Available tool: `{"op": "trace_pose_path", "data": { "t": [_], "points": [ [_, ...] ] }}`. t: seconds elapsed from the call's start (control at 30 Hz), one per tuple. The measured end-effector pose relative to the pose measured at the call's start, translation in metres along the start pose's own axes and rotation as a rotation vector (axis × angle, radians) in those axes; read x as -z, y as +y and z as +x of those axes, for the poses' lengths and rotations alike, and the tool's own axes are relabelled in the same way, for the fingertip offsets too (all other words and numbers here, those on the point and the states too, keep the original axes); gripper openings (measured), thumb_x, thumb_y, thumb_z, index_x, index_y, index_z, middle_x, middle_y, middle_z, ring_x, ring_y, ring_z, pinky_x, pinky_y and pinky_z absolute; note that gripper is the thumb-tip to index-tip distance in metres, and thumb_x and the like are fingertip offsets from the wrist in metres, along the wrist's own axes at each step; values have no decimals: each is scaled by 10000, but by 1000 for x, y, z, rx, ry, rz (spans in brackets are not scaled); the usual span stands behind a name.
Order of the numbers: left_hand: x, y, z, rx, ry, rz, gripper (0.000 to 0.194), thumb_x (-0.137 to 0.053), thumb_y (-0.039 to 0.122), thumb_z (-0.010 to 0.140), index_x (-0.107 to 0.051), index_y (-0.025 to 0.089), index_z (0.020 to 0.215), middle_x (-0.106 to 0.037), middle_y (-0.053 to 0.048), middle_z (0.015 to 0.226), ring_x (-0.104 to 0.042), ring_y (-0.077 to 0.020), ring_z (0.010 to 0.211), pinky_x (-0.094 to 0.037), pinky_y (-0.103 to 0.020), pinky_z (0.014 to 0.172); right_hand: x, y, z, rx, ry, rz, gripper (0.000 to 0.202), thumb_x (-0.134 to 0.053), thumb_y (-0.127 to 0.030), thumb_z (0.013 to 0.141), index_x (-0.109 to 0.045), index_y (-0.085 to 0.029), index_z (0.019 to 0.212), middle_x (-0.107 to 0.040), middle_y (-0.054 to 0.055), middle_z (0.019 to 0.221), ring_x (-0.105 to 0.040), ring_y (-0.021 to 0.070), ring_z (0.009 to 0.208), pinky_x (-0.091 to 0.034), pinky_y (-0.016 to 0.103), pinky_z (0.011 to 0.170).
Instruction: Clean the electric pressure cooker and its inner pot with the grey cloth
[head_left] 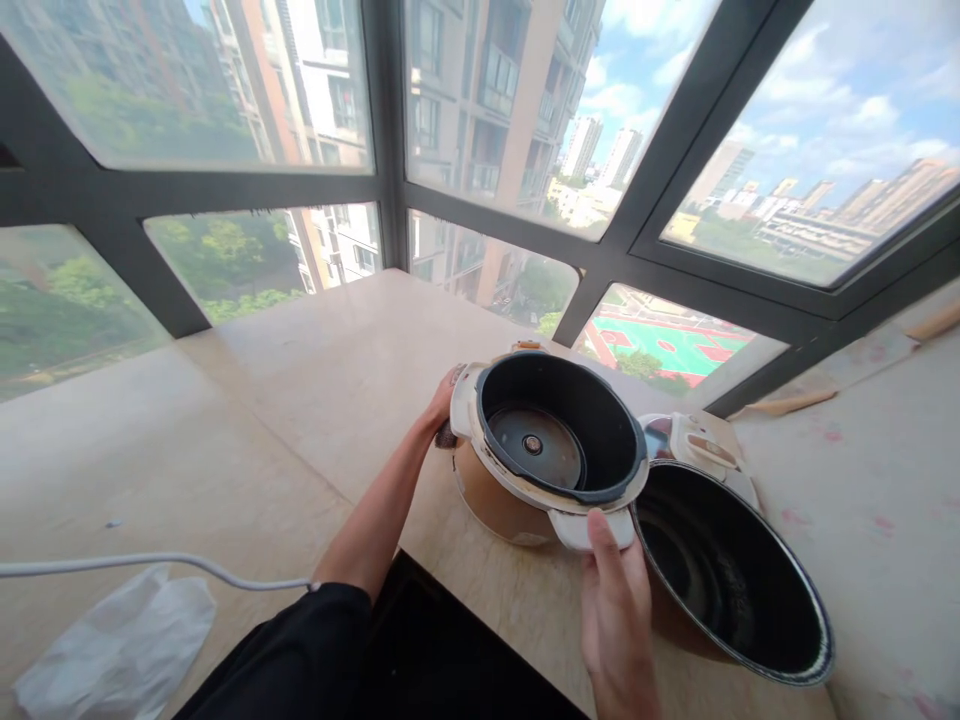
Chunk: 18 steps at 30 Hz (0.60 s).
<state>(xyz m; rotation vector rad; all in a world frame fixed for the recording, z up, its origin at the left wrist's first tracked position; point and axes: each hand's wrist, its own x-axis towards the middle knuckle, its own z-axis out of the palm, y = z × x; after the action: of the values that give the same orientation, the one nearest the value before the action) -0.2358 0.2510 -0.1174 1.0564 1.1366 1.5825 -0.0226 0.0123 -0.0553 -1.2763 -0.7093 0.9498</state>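
Observation:
An electric pressure cooker base stands lidless on the pale countertop, with a white rim, a brown outer wall and a dark interior. A round metal piece sits in the middle of its heating plate. Round its left side handle goes my left hand, its fingers mostly hidden behind the rim. Just below that hand shows a small dark brown, rough thing, whose kind I cannot make out. On the near white handle, my right hand grips with the thumb on top and the fingers underneath.
A dark inner pot leans on its side at the right, beside the white cooker lid. A white cord and a crumpled white tissue lie at left. Windows border the countertop; a black panel lies in front.

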Motion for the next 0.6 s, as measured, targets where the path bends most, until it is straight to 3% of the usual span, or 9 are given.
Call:
{"op": "trace_pose_path", "data": {
  "t": [0.1, 0.17, 0.37, 0.6],
  "points": [
    [8, -5, -22, 2, -20, -7, 321, -769, 434, 687, -659, 177, 844, -685, -35, 849, -635, -217, 845, -517, -352, 821, -9, 7, 5, 15, 202, 33, 753, -777, -509, 793, -549, -175, 1428, -645, 104, 1371, -549, 302, 1328, -380, 472, 1168],
    [11, -9, -44, -7, 5, -23, 360, -719, 436, 730, -659, 176, 971, -690, -41, 953, -637, -208, 897, -510, -335, 848, -3, 9, 8, 17, 226, 35, 712, -786, -495, 781, -597, -170, 1386, -674, 96, 1322, -572, 299, 1297, -400, 468, 1155],
    [11, -8, -106, -15, 163, -56, 451, -693, 349, 722, -576, 217, 1137, -658, -17, 1001, -622, -182, 891, -493, -303, 838, 21, 1, 28, -28, 113, 64, 614, -836, -463, 713, -692, -188, 1243, -746, 44, 1140, -630, 262, 1196, -487, 414, 1068],
    [1, 3, -142, -66, 294, -27, 448, -747, 368, 737, -580, 228, 1129, -659, -35, 1052, -633, -202, 953, -501, -324, 869, 34, -13, 70, -96, -32, 144, 443, -903, -378, 624, -750, -178, 988, -752, 1, 952, -657, 148, 854, -554, 227, 756]
  ]
}}
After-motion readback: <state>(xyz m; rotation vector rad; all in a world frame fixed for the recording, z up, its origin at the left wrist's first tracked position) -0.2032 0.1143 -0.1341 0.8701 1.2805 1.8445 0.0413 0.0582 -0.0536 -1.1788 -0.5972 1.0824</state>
